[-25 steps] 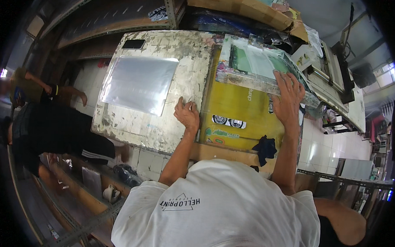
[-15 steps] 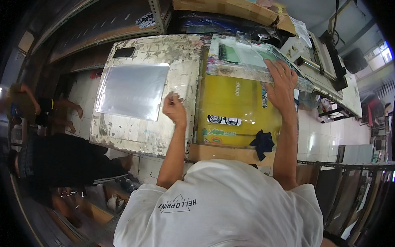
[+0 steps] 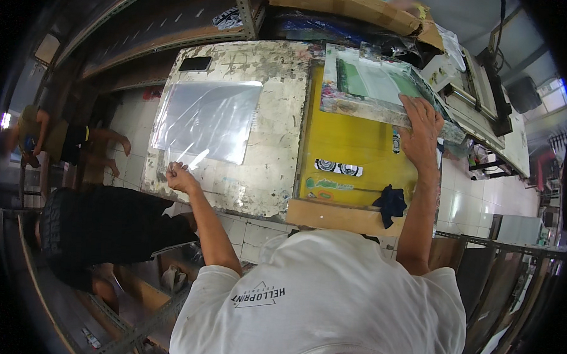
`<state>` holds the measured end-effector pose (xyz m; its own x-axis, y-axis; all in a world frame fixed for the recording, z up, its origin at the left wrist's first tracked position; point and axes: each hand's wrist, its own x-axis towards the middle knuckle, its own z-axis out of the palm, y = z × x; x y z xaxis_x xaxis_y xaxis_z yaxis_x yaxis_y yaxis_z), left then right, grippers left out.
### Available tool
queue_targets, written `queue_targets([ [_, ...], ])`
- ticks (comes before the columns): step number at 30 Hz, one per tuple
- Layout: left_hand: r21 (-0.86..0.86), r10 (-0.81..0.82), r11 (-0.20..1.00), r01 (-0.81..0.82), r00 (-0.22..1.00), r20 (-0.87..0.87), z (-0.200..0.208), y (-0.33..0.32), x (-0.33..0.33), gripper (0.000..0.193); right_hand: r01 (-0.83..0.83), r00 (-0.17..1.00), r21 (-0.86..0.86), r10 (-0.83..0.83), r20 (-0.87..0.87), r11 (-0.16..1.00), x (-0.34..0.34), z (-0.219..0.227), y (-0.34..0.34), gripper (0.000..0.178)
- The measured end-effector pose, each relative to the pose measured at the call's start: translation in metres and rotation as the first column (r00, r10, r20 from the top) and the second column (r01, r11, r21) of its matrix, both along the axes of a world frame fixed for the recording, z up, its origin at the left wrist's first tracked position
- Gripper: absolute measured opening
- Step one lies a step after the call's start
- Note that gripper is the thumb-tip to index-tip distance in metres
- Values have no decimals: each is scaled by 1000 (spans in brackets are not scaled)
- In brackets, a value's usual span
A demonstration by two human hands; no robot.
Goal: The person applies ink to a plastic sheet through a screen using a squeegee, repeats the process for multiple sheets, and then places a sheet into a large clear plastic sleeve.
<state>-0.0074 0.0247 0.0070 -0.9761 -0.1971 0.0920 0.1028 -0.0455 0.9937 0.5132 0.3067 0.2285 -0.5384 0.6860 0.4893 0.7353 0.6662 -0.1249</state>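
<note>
At the near left corner of a stack of clear plastic sheets point(image 3: 207, 118), my left hand point(image 3: 182, 176) pinches the edge of a clear sheet. Bright glare shows on this sheet, and its outline is hard to separate from the stack below. My right hand point(image 3: 421, 129) grips the near edge of a paint-stained screen-printing frame point(image 3: 367, 110), fingers over the rim. The frame has green and pale mesh and is tipped up above a yellow printing bed point(image 3: 354, 132). Printed black-and-white stickers point(image 3: 338, 167) and a crumpled dark cloth point(image 3: 391, 204) lie on the bed.
A phone point(image 3: 195, 63) lies on the far left of the worn white table point(image 3: 274, 170). Cardboard point(image 3: 358, 10) and dark plastic wrap are behind. Metal shelving point(image 3: 157, 41) stands at the far left. Two other people are at the left, one in black clothing point(image 3: 107, 224) nearby.
My left hand has moved left and nearer, carrying a clear sheet from the yellow bed over to the stack. My right hand stays on the frame. The whole view has shifted slightly.
</note>
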Motion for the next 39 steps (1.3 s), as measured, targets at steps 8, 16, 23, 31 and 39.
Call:
queue_targets([
  [8,-739,490,529,-417,861,-135,26,-20,14,69,-17,1000,-38,16,-7,999,6,-14,-9,76],
  [16,104,-599,801,590,794,105,55,80,182,59,-31,1000,-3,31,-5,1000,14,-34,-9,74],
  [23,688,-978,211,694,149,149,141,149,313,66,-95,985,-47,87,-148,994,22,-58,-24,64],
  [31,702,-950,307,643,168,262,108,143,323,53,508,713,-73,-467,-523,858,156,-133,-53,56],
  [39,716,-917,385,583,154,368,54,137,324,53,417,587,-575,-692,-421,704,203,-247,-68,59],
])
